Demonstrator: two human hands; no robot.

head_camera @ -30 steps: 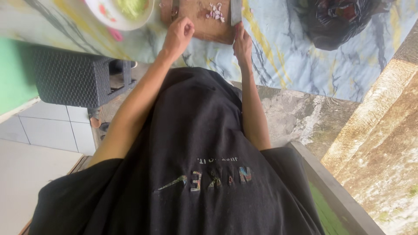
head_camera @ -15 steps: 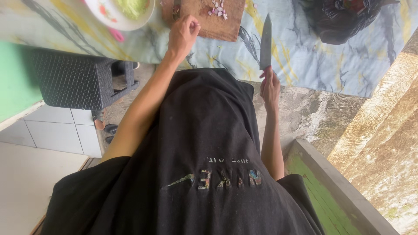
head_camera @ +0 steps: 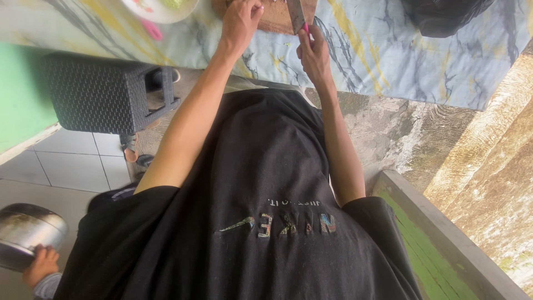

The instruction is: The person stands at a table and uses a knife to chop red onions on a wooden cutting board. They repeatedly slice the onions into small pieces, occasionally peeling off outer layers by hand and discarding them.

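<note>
The wooden cutting board [head_camera: 272, 16] lies on the tabletop [head_camera: 388, 50] at the upper edge of view. The right hand [head_camera: 315, 55], just below the board, has its fingers closed around a knife [head_camera: 296, 14] whose blade reaches over the board. The left hand [head_camera: 241, 22] rests on the board, fingers curled. A white plate [head_camera: 158, 8] sits left of the board, a black bag [head_camera: 444, 16] well to its right.

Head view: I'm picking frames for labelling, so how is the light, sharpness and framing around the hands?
Head view: soft, even daylight, no glare or hard shadows; shirt sharp; left hand, right hand and knife sit at the top edge, slightly soft; the cutting board is cut off by the frame; wide-angle stretch at the corners.
</note>
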